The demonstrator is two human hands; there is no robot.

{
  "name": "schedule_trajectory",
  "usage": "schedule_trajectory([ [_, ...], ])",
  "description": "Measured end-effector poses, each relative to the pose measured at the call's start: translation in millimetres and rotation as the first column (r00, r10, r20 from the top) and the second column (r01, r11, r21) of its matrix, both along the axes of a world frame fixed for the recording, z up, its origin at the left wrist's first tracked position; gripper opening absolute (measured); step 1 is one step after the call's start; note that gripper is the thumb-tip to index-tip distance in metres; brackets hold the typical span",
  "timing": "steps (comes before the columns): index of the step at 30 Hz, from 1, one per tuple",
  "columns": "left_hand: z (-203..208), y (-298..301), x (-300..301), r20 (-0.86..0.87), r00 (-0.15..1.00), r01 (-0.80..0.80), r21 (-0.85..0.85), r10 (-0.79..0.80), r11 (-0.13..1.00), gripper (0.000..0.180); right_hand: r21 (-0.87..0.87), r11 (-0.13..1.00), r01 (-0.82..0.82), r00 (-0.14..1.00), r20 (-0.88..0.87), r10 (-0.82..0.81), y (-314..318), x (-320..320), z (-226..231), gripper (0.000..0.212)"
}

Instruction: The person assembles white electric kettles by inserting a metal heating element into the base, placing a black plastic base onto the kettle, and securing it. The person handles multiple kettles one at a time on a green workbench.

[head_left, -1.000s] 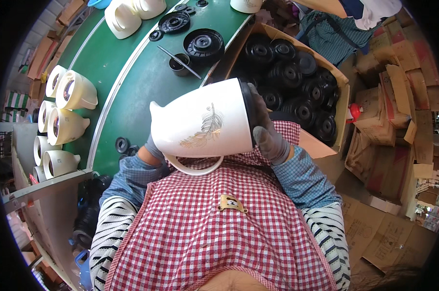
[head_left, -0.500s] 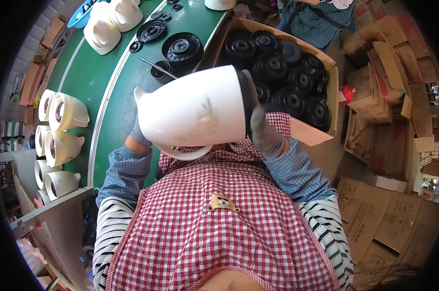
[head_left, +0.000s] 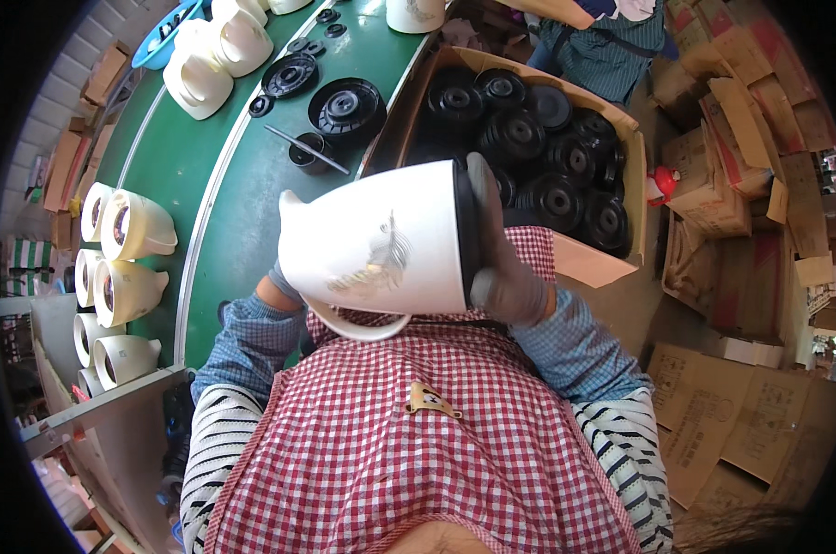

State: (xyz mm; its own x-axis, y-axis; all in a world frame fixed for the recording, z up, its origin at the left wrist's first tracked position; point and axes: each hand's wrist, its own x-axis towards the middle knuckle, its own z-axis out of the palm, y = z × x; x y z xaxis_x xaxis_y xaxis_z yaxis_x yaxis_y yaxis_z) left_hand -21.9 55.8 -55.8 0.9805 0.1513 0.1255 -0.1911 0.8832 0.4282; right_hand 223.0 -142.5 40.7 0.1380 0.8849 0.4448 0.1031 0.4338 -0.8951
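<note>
Two gloved hands carried the white kettle body (head_left: 381, 245) on its side, close above my checked apron (head_left: 418, 434). My right hand (head_left: 501, 249) was clamped on its black base end, fingers (head_left: 481, 189) spread over the rim. My left hand (head_left: 284, 282) lay mostly hidden under the spout end; I could not tell its finger position. Risk: the smooth shell could have slipped from the glove and struck the green bench (head_left: 242, 198). Beyond, a loose metal rod (head_left: 305, 149) lay across a small black cup. Further right, the carton of black bases (head_left: 538, 157) sat open; a dropped body could have cracked them.
</note>
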Motion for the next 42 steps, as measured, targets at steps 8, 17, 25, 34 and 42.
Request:
schedule_trajectory([
  [8,25,-27,7,-0.013,0.994,0.099,-0.219,-0.104,0.971,0.085,0.059,0.998,-0.003,0.992,-0.122,0.010,-20,1,-4,0.103],
  [17,-12,-16,7,-0.125,0.981,0.090,-0.375,-0.146,0.923,0.079,0.187,0.981,0.057,0.906,0.402,-0.130,-28,24,16,0.110],
  [25,19,-11,15,-0.374,0.926,-0.100,-0.113,0.051,0.989,0.094,-0.090,0.995,0.044,0.912,-0.403,-0.077,-29,0,-21,0.101],
  [34,61,26,57,-0.653,0.754,0.126,0.247,0.069,0.961,0.077,-0.225,0.916,0.333,0.900,-0.214,-0.380,-38,61,19,0.089],
  [42,111,-5,148,-0.333,0.896,0.438,0.553,0.293,-0.709,0.050,-0.031,0.947,0.319,0.898,0.329,-0.292,-9,37,13,0.070],
])
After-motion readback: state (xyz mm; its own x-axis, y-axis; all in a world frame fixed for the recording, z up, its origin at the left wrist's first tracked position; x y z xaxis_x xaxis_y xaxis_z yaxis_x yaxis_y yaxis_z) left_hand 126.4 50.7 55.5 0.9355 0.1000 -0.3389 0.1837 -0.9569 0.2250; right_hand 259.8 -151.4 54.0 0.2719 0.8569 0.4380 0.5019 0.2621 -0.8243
